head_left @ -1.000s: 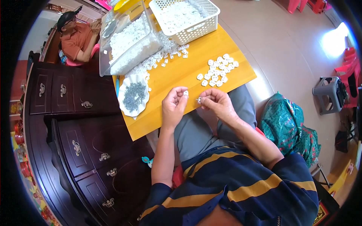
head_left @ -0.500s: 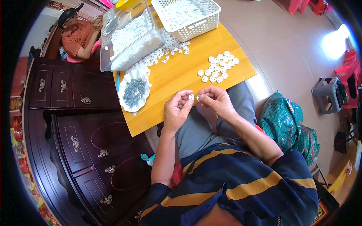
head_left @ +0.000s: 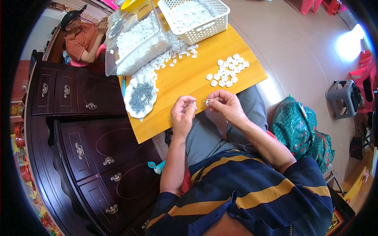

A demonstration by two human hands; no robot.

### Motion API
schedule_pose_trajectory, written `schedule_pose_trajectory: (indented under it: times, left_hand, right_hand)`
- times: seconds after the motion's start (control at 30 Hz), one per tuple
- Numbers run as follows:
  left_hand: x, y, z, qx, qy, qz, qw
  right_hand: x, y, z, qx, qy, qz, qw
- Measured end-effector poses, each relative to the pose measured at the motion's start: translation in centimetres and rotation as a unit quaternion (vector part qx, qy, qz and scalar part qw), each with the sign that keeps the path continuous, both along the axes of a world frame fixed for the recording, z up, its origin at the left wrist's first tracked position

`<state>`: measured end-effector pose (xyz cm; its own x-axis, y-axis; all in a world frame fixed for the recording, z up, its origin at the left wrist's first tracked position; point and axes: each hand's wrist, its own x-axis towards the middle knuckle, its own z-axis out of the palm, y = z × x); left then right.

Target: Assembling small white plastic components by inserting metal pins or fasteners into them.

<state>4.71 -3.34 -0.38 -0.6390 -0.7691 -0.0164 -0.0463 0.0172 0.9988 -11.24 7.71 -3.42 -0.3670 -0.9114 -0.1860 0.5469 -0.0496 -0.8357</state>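
Note:
Over the table's near edge, my right hand [head_left: 228,106] pinches a small white plastic piece [head_left: 207,102] with a thin metal pin sticking out toward the left. A short gap away, my left hand [head_left: 183,118] is closed, thumb against fingers, on another white plastic piece [head_left: 194,104]; only a bit of it shows at the fingertips. Beyond my right hand, a loose group of rounded white pieces with small holes [head_left: 227,70] lies on the wooden table [head_left: 181,84]. To the left, a white scalloped dish [head_left: 151,103] holds many small grey metal screws or pins [head_left: 141,96].
A clear plastic bin [head_left: 138,59] and a white perforated basket [head_left: 208,31] hold heaps of white pieces, with more spilled between them. Dark drawers [head_left: 94,137] stand left, a green bag [head_left: 295,126] and grey stool [head_left: 341,98] right. Another person [head_left: 84,41] sits far left.
My left hand has drawn slightly left, away from the right hand, and its white piece has turned and shows less. My right hand stays nearly in place with its piece.

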Motion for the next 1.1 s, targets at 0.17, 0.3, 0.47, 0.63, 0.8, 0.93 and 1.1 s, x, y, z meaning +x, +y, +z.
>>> schedule_pose_trajectory:
  times: [0.17,0.3,0.47,0.63,0.8,0.93,1.1]
  left_hand:
    - [-0.6,0.5,-0.2,-0.002,0.018,-0.004,1.0]
    - [-0.3,0.4,-0.3,-0.001,-0.007,0.005,1.0]
    - [0.3,-0.3,-1.4,-0.078,-0.041,-0.005,0.996]
    - [-0.3,0.5,-0.7,0.018,-0.039,0.021,0.999]
    - [-0.4,0.7,-0.3,0.018,-0.002,-0.006,1.0]
    - [-0.6,1.0,-0.1,0.025,0.002,-0.012,1.0]
    - [-0.6,1.0,0.0,0.001,-0.007,-0.021,1.0]
  right_hand:
    - [-0.1,0.0,-0.3,-0.003,0.001,-0.001,1.0]
    - [-0.1,0.1,-0.1,-0.003,0.005,0.001,1.0]
    - [0.1,0.0,-0.1,-0.001,0.003,0.0,1.0]
    - [0.1,0.1,0.0,0.002,0.008,-0.001,1.0]
    - [0.1,0.1,0.3,0.004,0.012,0.001,1.0]
    - [0.0,0.1,0.2,0.006,0.019,0.008,1.0]
    - [0.1,0.2,0.3,0.012,0.023,0.013,1.0]
